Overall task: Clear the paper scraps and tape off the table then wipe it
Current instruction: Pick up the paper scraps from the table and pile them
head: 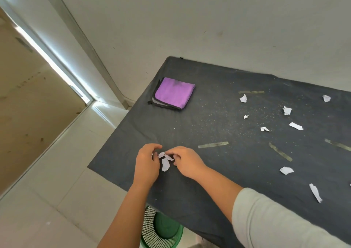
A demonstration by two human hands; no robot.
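A dark grey table (199,126) carries several white paper scraps (286,170) and strips of olive tape (213,144) across its right half. Near the table's front left corner, my left hand (147,164) and my right hand (187,161) meet over a small bunch of white scraps (165,162). Both hands have curled fingers pinching these scraps between them. A folded purple cloth (173,93) with dark trim lies at the far left of the table.
A green mesh waste basket (161,228) stands on the tiled floor under the table's front edge. A white wall runs behind the table. Fine pale crumbs speckle the table's middle. A doorway opens at the left.
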